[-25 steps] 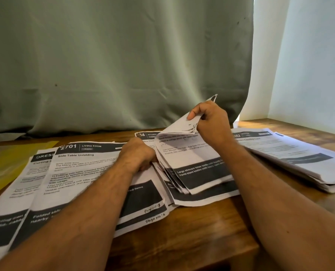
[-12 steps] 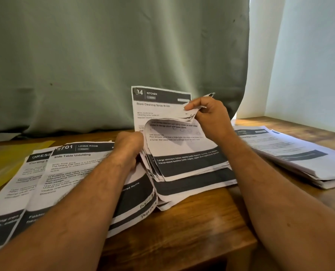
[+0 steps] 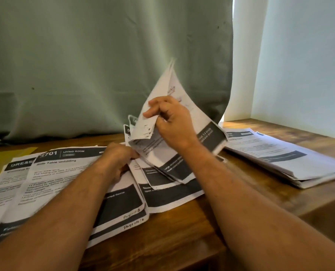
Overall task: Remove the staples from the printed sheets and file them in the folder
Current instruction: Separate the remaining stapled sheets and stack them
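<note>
We note the right hand [image 3: 171, 122] pinching the far corner of the stapled sheets [image 3: 168, 169] at centre, fingers curled round the lifted pages, which stand tilted above the wooden table [image 3: 172, 237]. The left hand [image 3: 119, 159] rests just left of that bundle; its fingers are hidden, so we cannot tell their state. Bare table shows along the near edge. A loose sheet [image 3: 65, 182] at left reads "2701 LIVING ROOM, Side Table Unfolding", with handwritten "Page No 6". A yellow folder [image 3: 4, 159] lies far left. A separate paper stack [image 3: 280, 159] sits right, near the table edge.
</note>
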Available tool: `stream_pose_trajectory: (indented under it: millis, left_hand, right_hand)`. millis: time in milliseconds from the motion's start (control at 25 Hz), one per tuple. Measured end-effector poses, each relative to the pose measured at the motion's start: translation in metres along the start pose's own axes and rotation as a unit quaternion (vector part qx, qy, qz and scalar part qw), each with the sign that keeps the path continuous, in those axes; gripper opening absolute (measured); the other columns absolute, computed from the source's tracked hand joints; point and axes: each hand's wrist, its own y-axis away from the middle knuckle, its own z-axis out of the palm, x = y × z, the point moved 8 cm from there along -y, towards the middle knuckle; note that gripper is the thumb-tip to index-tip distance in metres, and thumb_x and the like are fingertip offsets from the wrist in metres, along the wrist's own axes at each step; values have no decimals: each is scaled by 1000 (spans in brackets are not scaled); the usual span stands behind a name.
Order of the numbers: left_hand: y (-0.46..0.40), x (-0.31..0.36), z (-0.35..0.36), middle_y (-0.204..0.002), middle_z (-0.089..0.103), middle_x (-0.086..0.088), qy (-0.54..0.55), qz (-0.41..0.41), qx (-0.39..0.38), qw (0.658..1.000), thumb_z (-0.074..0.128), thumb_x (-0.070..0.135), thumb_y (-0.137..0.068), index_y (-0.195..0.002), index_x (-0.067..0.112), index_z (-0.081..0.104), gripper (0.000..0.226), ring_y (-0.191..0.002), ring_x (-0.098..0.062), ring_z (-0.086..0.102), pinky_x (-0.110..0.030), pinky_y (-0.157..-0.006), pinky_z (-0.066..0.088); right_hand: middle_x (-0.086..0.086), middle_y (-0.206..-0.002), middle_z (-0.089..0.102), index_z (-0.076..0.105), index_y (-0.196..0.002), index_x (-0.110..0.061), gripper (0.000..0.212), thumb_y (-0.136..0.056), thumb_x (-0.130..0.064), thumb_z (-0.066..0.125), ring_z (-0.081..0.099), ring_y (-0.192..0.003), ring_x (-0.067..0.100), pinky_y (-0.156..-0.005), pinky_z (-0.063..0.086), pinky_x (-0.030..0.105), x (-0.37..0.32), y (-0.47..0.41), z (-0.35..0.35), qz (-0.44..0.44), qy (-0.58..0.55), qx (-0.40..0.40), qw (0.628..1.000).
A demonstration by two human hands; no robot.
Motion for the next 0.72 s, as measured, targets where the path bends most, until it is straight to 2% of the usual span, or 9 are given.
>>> stream_pose_trajectory:
  millis: [160,360,440,520,600,720]
  left_hand:
    - [-2,0,2,-98,71,-13,-3,-3,-1,1000,72,-5,-83,-103,16,62,30,-83,-31,71,-43,-72,57]
    - [-2,1,5,-92,71,-12,23,-11,-1,1000,72,-7,-83,-113,13,59,39,-79,-32,71,-45,-66,56]
    - [-1,1,4,-89,70,-10,21,-1,5,1000,73,-6,-83,-113,14,59,38,-78,-30,70,-43,-63,55]
    - [-1,6,1,-88,69,-6,-20,34,27,999,75,-2,-83,-107,18,61,34,-78,-27,70,-41,-64,56]
    - [-1,13,-4,-93,71,-5,-78,82,59,992,78,7,-84,-96,22,62,25,-82,-26,70,-44,-74,60]
    - [5,25,-10,-103,71,-3,-153,134,104,974,71,19,-91,-88,27,58,16,-91,-25,69,-41,-76,60]
  right_hand:
    - [0,-113,64,76,-87,-12,31,-77,11,57,60,-108,10,-98,48,21,-3,1,20,-9,-7,-3,1000]
    - [2,-114,65,76,-89,-10,26,-80,9,59,62,-108,16,-90,46,8,1,3,20,10,-4,-8,1000]
    - [3,-115,65,76,-90,-10,24,-82,7,60,62,-108,16,-91,47,11,-1,2,19,5,10,-9,1000]
    - [4,-114,65,76,-90,-9,25,-81,8,60,62,-107,16,-93,49,16,-4,0,12,-10,24,4,1000]
    - [6,-114,65,76,-89,-9,27,-80,9,58,61,-106,13,-91,47,12,-7,-2,1,-23,34,31,999]
    - [5,-117,63,75,-93,-9,27,-84,9,56,56,-107,6,-86,52,12,-4,-3,-13,-13,41,44,998]
